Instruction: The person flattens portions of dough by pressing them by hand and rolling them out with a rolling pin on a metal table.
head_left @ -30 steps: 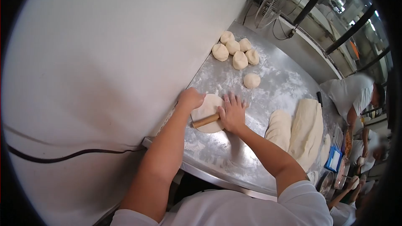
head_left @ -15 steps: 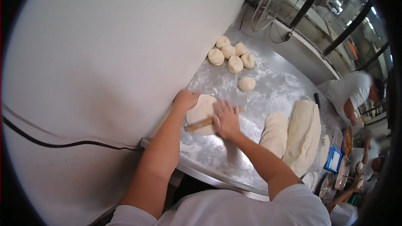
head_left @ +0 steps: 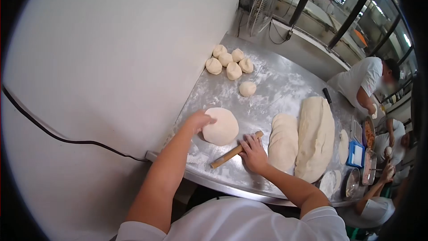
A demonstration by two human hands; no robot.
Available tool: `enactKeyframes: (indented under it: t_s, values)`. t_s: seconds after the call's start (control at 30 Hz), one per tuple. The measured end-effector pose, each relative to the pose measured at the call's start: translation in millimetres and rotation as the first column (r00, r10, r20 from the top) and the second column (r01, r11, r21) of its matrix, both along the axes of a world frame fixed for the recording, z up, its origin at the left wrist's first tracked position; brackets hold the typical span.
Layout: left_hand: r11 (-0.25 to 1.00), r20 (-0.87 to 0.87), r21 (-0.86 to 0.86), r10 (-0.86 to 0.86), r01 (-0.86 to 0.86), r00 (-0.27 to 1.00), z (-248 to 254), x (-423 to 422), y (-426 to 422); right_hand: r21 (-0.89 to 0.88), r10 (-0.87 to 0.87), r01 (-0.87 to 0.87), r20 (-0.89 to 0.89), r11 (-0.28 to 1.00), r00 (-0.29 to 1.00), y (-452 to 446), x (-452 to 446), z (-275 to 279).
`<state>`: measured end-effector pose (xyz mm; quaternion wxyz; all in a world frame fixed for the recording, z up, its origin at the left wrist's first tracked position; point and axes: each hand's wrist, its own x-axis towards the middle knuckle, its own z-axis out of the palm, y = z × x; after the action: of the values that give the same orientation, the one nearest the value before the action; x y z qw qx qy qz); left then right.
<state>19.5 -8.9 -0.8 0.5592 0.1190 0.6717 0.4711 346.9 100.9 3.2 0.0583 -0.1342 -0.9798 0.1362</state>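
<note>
A flat round of dough (head_left: 221,127) lies on the floured steel table. My left hand (head_left: 199,121) is at its left edge, thumb side over the top and fingers partly hidden, gripping the rim. The wooden rolling pin (head_left: 227,155) rests at a slant on the table, off the dough and to its lower right. My right hand (head_left: 255,154) is closed over the pin's upper right part, fingers across it. Just right of this hand sits a thick log of dough (head_left: 283,143), beside a larger one (head_left: 314,138).
Several dough balls (head_left: 234,71) sit at the far left, one (head_left: 248,89) apart. A dark-handled tool (head_left: 327,95) lies behind the big log. Rightward are a blue-framed scale (head_left: 355,154), a bowl of flour (head_left: 328,183), filling trays (head_left: 369,135) and co-workers (head_left: 363,80). A wall (head_left: 98,62) borders the left.
My right hand has drawn the rolling pin off the dough, toward the lower right. My left hand has come onto the round's left edge. The view has shifted slightly.
</note>
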Motion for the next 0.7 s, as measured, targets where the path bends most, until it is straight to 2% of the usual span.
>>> enactKeyframes:
  t_s: [0.07, 0.17, 0.27, 0.37, 0.5, 0.6, 0.7]
  values:
    - [0.988, -0.147, -0.151, -0.054, 0.031, 0.988, 1, -4, -21, 0.007, -0.012, 0.011, 0.053, 1.0, 0.999, -1, -2, 4]
    - [0.953, -0.215, -0.287, -0.166, 0.1, 0.962, -1, -27, -25, 0.006, -0.04, 0.04, 0.083, 0.999, 0.996, 1, -31, 8]
    - [0.934, -0.339, -0.357, -0.158, 0.028, 0.928, 11, -29, -24, 0.003, -0.109, 0.109, 0.114, 0.994, 0.988, 21, -123, 7]
    - [0.887, -0.525, -0.459, -0.227, -0.048, 0.82, 25, -30, -23, 0.003, -0.152, 0.153, 0.09, 0.988, 0.984, 33, -195, -13]
    - [0.896, -0.584, -0.445, -0.292, 0.002, 0.758, 25, -39, -23, -0.05, -0.196, 0.197, 0.014, 0.979, 0.98, 34, -190, 3]
    - [0.893, -0.61, -0.449, -0.298, -0.01, 0.735, 21, -39, -19, -0.04, -0.145, 0.157, 0.205, 0.987, 0.968, 23, -145, 3]
    - [0.88, -0.599, -0.475, -0.306, -0.02, 0.74, 12, -43, -11, -0.038, -0.158, 0.169, 0.209, 0.985, 0.965, 27, -177, 6]
